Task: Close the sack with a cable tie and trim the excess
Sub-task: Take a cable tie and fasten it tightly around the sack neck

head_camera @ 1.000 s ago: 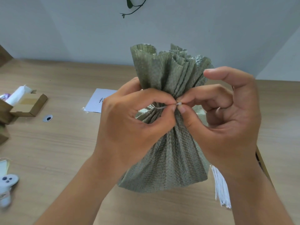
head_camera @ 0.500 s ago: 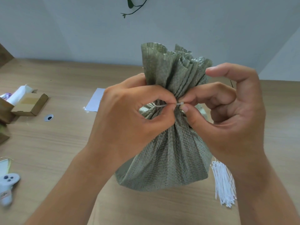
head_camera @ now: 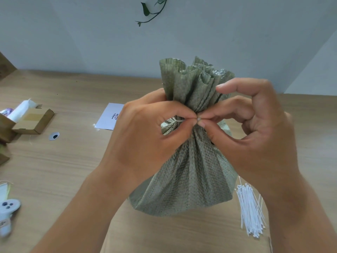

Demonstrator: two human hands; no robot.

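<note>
A green woven sack (head_camera: 189, 172) stands upright on the wooden table (head_camera: 60, 167), its mouth gathered into pleats above a pinched neck. A thin white cable tie (head_camera: 179, 121) circles that neck. My left hand (head_camera: 145, 136) pinches the tie with thumb and forefinger on the left of the neck. My right hand (head_camera: 255, 136) pinches the tie's end at the same spot from the right, its other fingers curled up. The fingertips of both hands meet at the front of the neck and hide the tie's head.
A bundle of white cable ties (head_camera: 250, 210) lies right of the sack. A white paper sheet (head_camera: 109, 116) lies behind my left hand. An open cardboard box (head_camera: 32, 121) and a small round sticker (head_camera: 54, 136) sit far left. A grey toy-like object (head_camera: 8, 212) lies at the left edge.
The sack and both hands have shifted slightly right and the fingertips have drawn closer together at the neck. Less of the tie shows between them.
</note>
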